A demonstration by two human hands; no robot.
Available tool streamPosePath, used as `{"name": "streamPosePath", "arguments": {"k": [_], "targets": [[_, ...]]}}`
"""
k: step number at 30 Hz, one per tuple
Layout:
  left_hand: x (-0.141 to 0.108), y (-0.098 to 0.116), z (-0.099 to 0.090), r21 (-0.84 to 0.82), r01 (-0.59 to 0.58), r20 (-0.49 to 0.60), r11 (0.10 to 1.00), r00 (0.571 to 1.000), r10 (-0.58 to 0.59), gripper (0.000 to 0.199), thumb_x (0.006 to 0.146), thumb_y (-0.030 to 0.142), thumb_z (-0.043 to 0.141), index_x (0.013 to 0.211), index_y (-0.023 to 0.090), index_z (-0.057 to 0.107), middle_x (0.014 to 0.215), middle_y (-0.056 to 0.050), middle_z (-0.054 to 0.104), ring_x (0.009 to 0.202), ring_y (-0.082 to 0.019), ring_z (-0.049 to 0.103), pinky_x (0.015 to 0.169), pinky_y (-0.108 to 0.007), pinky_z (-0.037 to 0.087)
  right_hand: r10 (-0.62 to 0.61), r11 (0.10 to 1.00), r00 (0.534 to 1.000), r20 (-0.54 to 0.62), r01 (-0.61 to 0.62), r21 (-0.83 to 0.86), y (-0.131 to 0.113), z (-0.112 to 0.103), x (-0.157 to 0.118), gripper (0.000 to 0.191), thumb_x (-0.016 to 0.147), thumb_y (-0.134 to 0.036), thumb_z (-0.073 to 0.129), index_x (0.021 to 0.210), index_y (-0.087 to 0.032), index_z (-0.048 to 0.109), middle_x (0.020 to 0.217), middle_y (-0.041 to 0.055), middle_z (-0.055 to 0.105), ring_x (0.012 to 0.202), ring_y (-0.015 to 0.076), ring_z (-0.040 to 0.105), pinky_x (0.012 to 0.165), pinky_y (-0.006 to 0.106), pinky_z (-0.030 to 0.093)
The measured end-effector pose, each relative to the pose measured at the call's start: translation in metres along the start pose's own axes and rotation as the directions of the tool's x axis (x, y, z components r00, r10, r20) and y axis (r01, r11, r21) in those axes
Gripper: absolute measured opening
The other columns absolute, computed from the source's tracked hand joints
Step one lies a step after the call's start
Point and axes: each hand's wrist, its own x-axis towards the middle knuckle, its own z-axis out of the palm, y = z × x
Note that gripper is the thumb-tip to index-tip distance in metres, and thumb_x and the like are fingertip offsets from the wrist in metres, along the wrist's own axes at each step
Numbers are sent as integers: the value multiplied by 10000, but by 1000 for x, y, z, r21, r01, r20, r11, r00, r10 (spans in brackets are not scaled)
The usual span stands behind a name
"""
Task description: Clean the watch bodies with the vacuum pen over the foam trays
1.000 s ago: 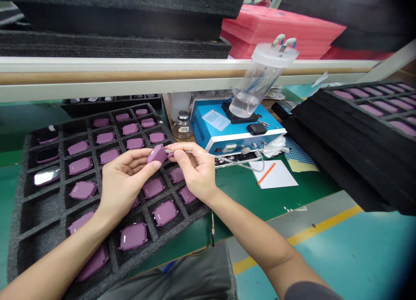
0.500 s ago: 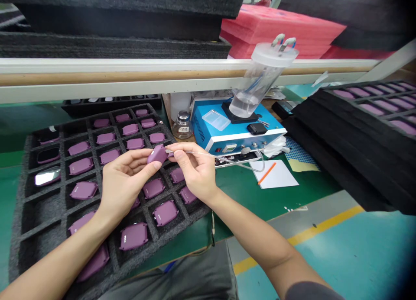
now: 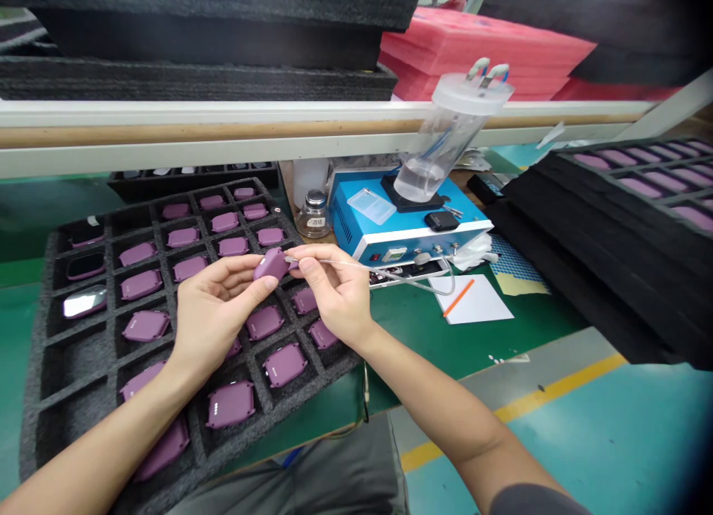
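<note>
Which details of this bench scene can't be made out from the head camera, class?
Head view:
Purple case underside: hidden by the left hand.
Thin tube tip, beside the right hand: too small to see.
Glass jar label: too small to read.
Right foam tray far end: cut off by the picture edge.

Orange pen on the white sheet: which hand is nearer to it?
Right. The right hand is nearer, a short way to the left of the orange pen in this view. The left hand is farther off, on the far side of the right hand.
</note>
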Motion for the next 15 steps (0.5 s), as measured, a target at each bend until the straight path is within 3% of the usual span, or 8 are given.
{"name": "streamPosePath", "arguments": {"k": [4, 8, 11, 15], "targets": [[2, 2, 2, 10, 2, -4, 1000, 1000, -2, 378, 690, 347, 928, 1005, 188, 792, 987, -61, 817, 901, -211, 776, 860, -313, 646, -44, 999, 999, 7, 45, -10, 0, -1, 0, 168, 979, -369, 668, 1023, -233, 757, 1072, 50, 778, 976, 179, 752, 859, 326, 654], [0, 24, -7, 43, -3, -38, 999, 999, 4, 395, 698, 379, 892, 1001, 150, 784, 950, -62, 801, 818, -204, 755, 720, -295, 641, -81, 993, 996, -25, 78, -90, -7, -3, -12, 172, 986, -356, 661, 1011, -224, 769, 1072, 68, 783, 1019, 203, 750, 895, 369, 655], [5, 50, -35, 72, -17, -57, 997, 998, 22, 372, 746, 365, 842, 1064, 183, 778, 1034, -37, 793, 921, -218, 759, 733, -282, 628, -78, 986, 995, -66, 67, -152, -5, -4, -19, 198, 973, -386, 678, 1014, -220, 778, 1009, 73, 785, 944, 209, 768, 824, 382, 676], [-5, 75, -98, 188, -56, -157, 980, 984, 87, 303, 821, 367, 791, 1091, 231, 770, 1082, 0, 781, 995, -227, 745, 764, -298, 609, -23, 993, 996, -85, 13, -119, -4, -1, -22, 210, 941, -402, 720, 985, -208, 786, 948, 62, 783, 880, 206, 781, 743, 358, 682]]}}
